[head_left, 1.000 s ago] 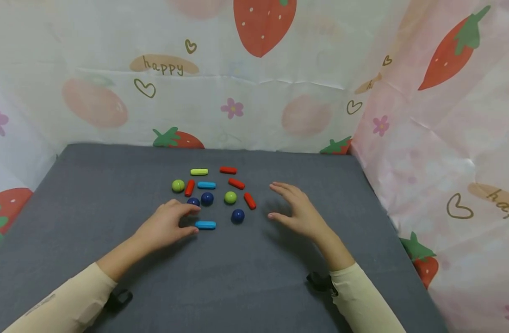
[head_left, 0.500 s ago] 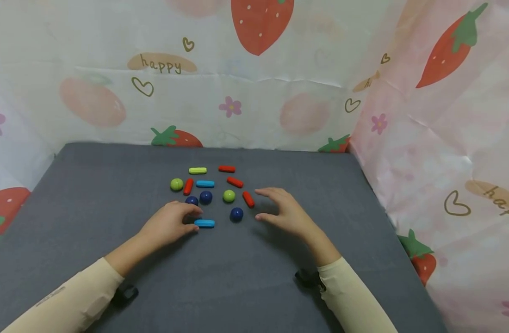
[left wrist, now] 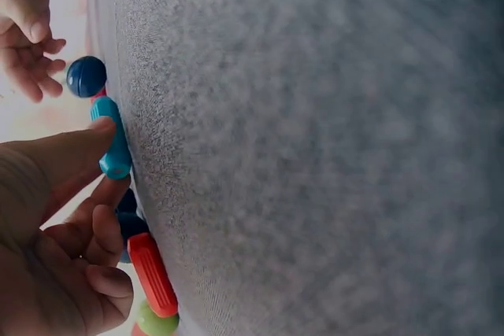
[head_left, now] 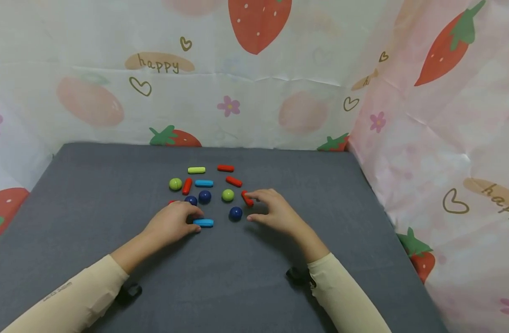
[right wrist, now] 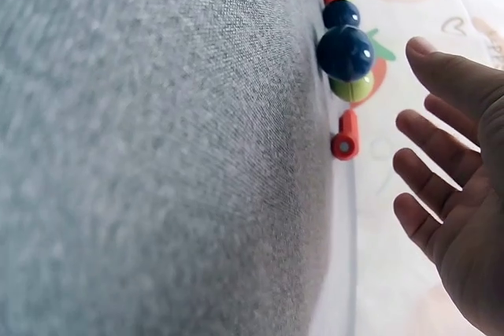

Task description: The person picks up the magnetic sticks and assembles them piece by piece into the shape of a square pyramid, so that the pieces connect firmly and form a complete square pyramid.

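Note:
My left hand [head_left: 169, 223] has its thumb and index finger around the left end of a light-blue magnetic stick [head_left: 205, 223], which lies on the grey cloth. In the left wrist view the thumb overlaps this ridged stick [left wrist: 116, 145], with the index fingertip at its near end. My right hand [head_left: 277, 212] hovers with its fingers spread, holding nothing. Its index fingertip overlaps a red magnetic stick [head_left: 248, 200] in the head view, and its thumb is just right of a dark-blue ball [head_left: 235, 213]. A green ball [head_left: 227, 195] sits between these and the other pieces.
Farther back lie a yellow-green stick [head_left: 196, 170], another light-blue stick [head_left: 204, 183] and several red sticks [head_left: 226, 168]. Two dark-blue balls [head_left: 204, 197] and a green ball [head_left: 175, 184] stand near the left hand. Strawberry-print curtains [head_left: 254, 101] border the grey-covered table [head_left: 221, 286].
My right hand has moved left, up to the red stick and dark-blue ball. My left hand has moved slightly right onto the light-blue stick's end, uncovering a bit of red behind it.

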Demonstrator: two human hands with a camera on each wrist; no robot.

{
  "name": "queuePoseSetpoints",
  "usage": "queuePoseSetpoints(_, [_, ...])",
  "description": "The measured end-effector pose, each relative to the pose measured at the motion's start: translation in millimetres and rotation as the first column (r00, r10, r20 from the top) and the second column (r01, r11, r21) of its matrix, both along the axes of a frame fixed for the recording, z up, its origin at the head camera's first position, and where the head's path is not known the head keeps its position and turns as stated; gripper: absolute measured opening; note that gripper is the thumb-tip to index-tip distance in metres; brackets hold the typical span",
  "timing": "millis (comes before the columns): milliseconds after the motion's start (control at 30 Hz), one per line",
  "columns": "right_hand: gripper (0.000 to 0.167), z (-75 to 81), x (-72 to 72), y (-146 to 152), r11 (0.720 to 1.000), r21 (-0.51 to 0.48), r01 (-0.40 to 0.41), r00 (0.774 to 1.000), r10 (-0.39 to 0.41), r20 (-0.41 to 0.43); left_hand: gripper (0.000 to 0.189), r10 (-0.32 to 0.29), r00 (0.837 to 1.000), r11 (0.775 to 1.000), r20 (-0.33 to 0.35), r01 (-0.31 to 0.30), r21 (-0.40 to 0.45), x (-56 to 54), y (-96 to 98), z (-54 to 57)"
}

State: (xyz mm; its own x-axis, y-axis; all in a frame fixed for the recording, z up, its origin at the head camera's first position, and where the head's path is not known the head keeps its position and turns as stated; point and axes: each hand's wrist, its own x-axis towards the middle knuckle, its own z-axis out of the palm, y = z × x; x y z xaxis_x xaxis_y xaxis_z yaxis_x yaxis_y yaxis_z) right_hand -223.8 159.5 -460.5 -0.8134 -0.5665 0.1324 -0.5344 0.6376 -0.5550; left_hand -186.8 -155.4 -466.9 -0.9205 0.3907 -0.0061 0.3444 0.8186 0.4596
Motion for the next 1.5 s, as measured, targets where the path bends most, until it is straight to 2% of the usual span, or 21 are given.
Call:
queuePoseSetpoints(233, [0.056, -5.0, -4.8, -8.6, 1.000, -0.003, -0.030, 0.999, 0.030, 0.009, 0.023, -0.006, 1.000, 1.000, 0.017, 0.006, -0.007, -1.8, 2.2, 0.3])
queuePoseSetpoints(700, [0.049, -12.9, -8.3, -23.0, 0.997, 0.058, -0.056, 0.998, 0.055, 0.021, 0.017, -0.019, 1.000, 1.000, 0.020, 0.019, -0.010, -4.0, 6.6, 0.0])
queuePoseSetpoints(1500, [0.037, -14.0, -8.6, -35.4, 0.987, 0.156, -0.027, 1.000, 0.027, -0.002, 0.014, -0.002, 1.000, 1.000, 0.014, 0.002, 0.011, -9.4, 20.2, 9.3])
